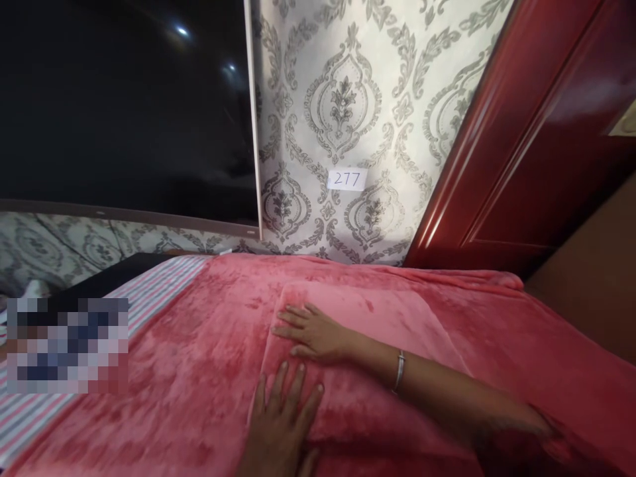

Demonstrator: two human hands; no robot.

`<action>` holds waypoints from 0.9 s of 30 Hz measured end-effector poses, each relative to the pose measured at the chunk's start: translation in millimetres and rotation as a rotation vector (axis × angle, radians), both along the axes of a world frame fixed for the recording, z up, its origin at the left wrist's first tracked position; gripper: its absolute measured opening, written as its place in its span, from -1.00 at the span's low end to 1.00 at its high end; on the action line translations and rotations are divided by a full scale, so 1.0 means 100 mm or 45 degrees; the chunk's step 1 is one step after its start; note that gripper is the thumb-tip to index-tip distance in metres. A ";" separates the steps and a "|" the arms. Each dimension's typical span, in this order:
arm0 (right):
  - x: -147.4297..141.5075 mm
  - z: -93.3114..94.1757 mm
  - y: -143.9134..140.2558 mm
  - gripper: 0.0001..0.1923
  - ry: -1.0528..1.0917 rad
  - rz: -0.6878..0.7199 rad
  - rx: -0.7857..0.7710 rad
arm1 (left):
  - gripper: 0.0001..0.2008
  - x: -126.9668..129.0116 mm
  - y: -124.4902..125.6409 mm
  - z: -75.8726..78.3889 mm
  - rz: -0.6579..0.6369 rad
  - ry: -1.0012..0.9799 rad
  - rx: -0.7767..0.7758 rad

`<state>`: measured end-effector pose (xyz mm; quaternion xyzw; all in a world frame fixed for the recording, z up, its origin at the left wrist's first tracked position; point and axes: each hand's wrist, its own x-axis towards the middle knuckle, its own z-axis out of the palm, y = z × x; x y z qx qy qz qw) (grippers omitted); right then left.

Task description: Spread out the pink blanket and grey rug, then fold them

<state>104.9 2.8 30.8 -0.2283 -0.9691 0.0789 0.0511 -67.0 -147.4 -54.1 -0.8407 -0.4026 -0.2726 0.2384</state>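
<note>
A plush red-pink blanket [199, 371] covers the bed, with one layer folded over into a paler panel [392, 318] in the middle. My left hand [285, 421] lies flat on the near left edge of that fold, fingers spread. My right hand [313, 331] reaches across from the right, palm down on the folded panel just beyond the left hand. A thin silver bracelet [399, 371] sits on my right wrist. Neither hand holds anything.
A striped sheet [149, 291] shows at the left of the blanket. Behind the bed are a large dark screen [124, 106], patterned wallpaper with a label reading 277 [348, 179], and a red wooden door [536, 132] at the right.
</note>
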 end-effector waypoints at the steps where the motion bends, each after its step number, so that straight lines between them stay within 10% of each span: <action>1: -0.04 -0.01 0.06 -0.39 -0.011 -0.003 -0.013 | -0.19 0.00 0.01 -0.05 0.001 0.005 -0.001; 13: -0.04 -0.19 1.00 -0.40 0.073 -0.527 -0.157 | -0.29 0.05 0.07 -0.31 0.131 -0.015 -0.002; 21: -0.03 0.01 0.83 -0.41 0.089 -0.649 -0.105 | -0.25 -0.02 0.07 -0.14 0.042 -0.035 -0.034; 27: 0.56 0.23 0.17 -0.44 0.160 -0.580 -0.057 | -0.20 -0.09 0.10 -0.07 -0.030 -0.046 -0.033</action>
